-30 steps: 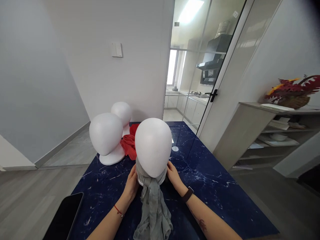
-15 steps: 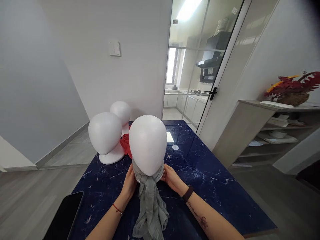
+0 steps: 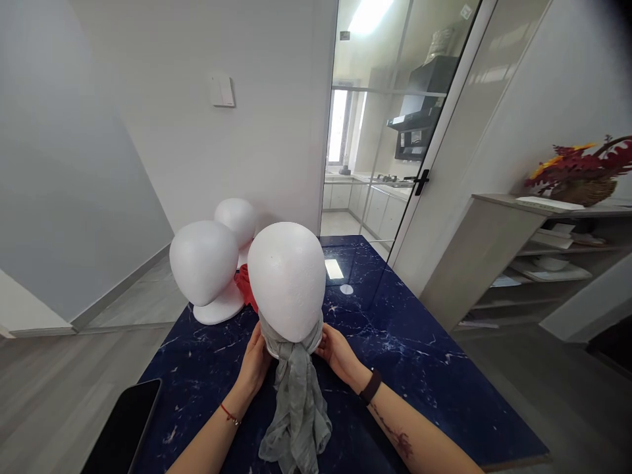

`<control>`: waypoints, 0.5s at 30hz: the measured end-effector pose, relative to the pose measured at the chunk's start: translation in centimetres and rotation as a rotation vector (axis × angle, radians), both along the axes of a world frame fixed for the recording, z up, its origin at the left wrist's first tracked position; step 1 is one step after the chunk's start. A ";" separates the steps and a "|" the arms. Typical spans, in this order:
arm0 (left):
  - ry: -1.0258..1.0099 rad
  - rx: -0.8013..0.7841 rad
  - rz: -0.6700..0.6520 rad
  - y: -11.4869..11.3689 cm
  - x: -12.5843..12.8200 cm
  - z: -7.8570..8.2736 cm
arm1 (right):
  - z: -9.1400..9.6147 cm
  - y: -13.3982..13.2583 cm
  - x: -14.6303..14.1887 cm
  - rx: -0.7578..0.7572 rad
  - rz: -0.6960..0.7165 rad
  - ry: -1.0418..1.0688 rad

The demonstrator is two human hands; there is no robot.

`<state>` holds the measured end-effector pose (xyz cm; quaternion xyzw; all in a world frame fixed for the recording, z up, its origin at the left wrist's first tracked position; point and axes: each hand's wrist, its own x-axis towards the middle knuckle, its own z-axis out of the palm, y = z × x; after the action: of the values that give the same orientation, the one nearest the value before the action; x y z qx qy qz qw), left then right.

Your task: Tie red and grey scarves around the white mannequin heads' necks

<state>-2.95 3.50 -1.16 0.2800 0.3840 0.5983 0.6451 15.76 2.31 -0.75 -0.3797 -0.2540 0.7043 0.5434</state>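
Observation:
A white foam mannequin head (image 3: 287,280) stands in the middle, close in front of me. Around its neck a grey scarf (image 3: 296,401) is wrapped and tied, its ends hanging down over the front. My left hand (image 3: 255,361) holds the head's base from the left, fingers curled behind it and partly hidden. On the other side my right hand (image 3: 336,352) grips the base at the scarf's edge, its fingertips mostly out of sight.
Two more mannequin heads stand at the left, a near one (image 3: 204,260) and a far one (image 3: 236,218). Red cloth (image 3: 245,286) lies behind the middle head. A black phone (image 3: 123,424) rests at the left edge of the blue marbled table (image 3: 409,368).
The middle mannequin head has shifted slightly left and up in view, and seems turned a little. Both hands keep their places at its base. The view itself has moved slightly.

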 end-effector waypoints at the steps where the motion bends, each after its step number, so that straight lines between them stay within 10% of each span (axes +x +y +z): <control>1: -0.004 0.000 0.002 0.0 0.0 0.0 | 0.0 -0.1 0.0 0.015 0.003 0.009; 15: 0.170 0.085 0.002 0.0 -0.1 -0.9 | 0.1 1.7 4.9 0.097 -0.025 -0.029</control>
<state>-3.07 3.52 -2.04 0.3565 0.4121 0.5886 0.5972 20.70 3.98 -0.61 -0.3664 -0.2908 0.6786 0.5662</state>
